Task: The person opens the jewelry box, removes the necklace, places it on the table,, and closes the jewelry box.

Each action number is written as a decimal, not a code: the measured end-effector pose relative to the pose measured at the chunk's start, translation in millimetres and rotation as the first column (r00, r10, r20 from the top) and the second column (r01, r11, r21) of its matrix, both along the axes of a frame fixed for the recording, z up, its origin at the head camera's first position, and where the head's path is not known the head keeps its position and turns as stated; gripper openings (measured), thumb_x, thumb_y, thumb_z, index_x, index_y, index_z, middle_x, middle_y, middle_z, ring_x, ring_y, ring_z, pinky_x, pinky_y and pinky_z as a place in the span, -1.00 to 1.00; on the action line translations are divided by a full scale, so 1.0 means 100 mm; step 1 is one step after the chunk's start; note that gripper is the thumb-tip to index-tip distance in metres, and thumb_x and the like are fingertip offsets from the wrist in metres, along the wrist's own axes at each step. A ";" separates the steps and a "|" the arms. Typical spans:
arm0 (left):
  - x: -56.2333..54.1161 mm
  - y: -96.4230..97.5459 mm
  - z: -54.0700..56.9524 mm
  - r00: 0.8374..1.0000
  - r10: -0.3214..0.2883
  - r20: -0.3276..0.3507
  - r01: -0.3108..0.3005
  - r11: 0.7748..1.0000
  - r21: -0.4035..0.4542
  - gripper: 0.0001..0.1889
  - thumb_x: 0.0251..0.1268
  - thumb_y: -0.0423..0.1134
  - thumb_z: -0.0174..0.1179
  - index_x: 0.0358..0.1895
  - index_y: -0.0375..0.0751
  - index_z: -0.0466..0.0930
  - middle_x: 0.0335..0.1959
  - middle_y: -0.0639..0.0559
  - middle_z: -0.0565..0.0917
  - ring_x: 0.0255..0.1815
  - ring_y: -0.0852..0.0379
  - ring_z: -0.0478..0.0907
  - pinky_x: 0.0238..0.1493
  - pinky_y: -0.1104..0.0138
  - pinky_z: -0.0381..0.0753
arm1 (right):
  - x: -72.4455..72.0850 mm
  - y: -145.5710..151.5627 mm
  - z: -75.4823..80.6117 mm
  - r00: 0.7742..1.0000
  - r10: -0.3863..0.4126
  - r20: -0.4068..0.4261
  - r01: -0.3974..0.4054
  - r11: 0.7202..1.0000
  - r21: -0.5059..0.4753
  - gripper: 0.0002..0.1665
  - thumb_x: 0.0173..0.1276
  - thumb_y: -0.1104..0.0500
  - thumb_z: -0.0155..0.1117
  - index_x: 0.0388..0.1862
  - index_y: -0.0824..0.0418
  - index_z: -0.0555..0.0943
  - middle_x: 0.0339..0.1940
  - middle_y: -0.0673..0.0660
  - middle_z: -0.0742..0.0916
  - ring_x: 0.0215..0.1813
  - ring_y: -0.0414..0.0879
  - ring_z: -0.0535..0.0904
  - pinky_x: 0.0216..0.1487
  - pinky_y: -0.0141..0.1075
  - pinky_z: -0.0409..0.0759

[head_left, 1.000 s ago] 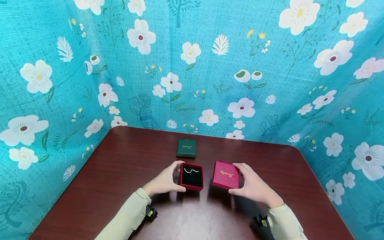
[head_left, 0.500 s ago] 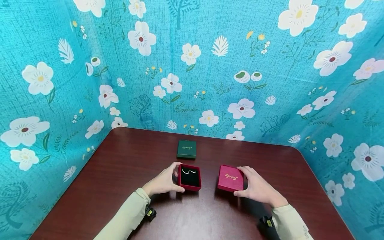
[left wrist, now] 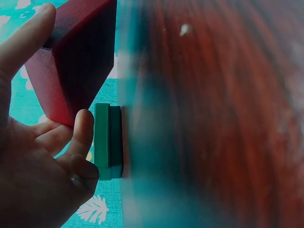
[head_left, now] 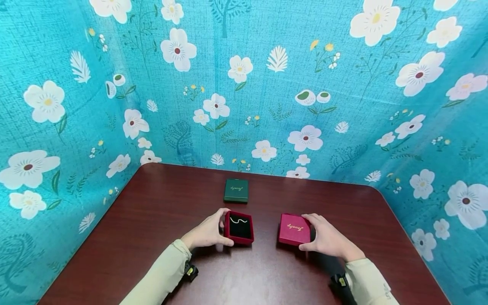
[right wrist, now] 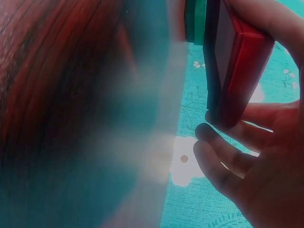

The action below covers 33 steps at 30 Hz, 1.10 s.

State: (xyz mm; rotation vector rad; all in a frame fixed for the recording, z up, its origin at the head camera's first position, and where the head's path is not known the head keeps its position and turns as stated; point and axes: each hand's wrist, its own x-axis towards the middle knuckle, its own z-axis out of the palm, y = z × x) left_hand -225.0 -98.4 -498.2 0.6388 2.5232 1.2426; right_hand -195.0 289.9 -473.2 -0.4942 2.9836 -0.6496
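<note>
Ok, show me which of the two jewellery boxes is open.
The red box: the left hand holds its base, with a pale chain on the black insert, while the right hand holds its lid. The green box, farther back, is closed.

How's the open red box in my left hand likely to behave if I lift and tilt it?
The red box should feel stiff, since its walls look straight in your left hand. It seems unlikely to roll, being squarish and flat-sided. The pale chain on the black lining might slide; I can't tell if it's fastened.
</note>
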 end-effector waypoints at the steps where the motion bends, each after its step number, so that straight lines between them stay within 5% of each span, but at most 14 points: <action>1: 0.00 0.00 0.00 1.000 -0.001 0.003 0.001 1.000 -0.002 0.01 -0.20 0.05 0.52 0.35 -0.19 0.14 -0.08 0.01 0.47 -0.13 0.11 0.41 -0.20 0.24 0.48 | -0.01 0.01 -0.01 1.000 -0.002 0.006 0.002 1.000 0.002 0.21 -0.35 -0.23 0.61 0.29 0.25 0.35 0.10 0.12 0.51 0.11 0.03 0.37 -0.12 -0.09 0.56; 15: -0.03 0.01 -0.01 1.000 -0.008 -0.008 0.007 1.000 -0.031 0.00 -0.21 0.00 0.53 0.34 -0.20 0.15 -0.22 0.04 0.47 -0.20 0.11 0.43 -0.23 0.26 0.46 | -0.08 0.05 -0.07 0.998 0.018 0.054 -0.019 1.000 0.023 0.22 -0.37 -0.24 0.60 0.29 0.25 0.36 0.12 0.11 0.50 0.11 0.03 0.37 -0.06 -0.03 0.53; 24: -0.08 0.00 -0.04 0.998 -0.041 -0.057 0.041 0.999 -0.008 0.04 -0.22 -0.03 0.55 0.39 -0.14 0.12 0.14 0.01 0.41 -0.22 0.11 0.43 -0.22 0.28 0.44 | -0.10 0.05 -0.10 0.996 0.041 0.074 -0.043 0.999 0.018 0.20 -0.35 -0.25 0.59 0.29 0.23 0.36 0.11 0.09 0.51 0.10 0.01 0.37 -0.05 -0.05 0.51; 33: -0.12 -0.02 -0.09 0.999 -0.024 -0.023 0.024 1.000 -0.001 -0.01 -0.21 -0.09 0.55 0.35 -0.19 0.16 0.00 -0.02 0.45 -0.15 0.10 0.42 -0.19 0.23 0.46 | -0.10 0.04 -0.13 0.996 0.047 0.076 -0.049 0.999 0.022 0.21 -0.36 -0.25 0.60 0.29 0.25 0.37 0.12 0.10 0.51 0.10 0.02 0.37 -0.06 -0.05 0.51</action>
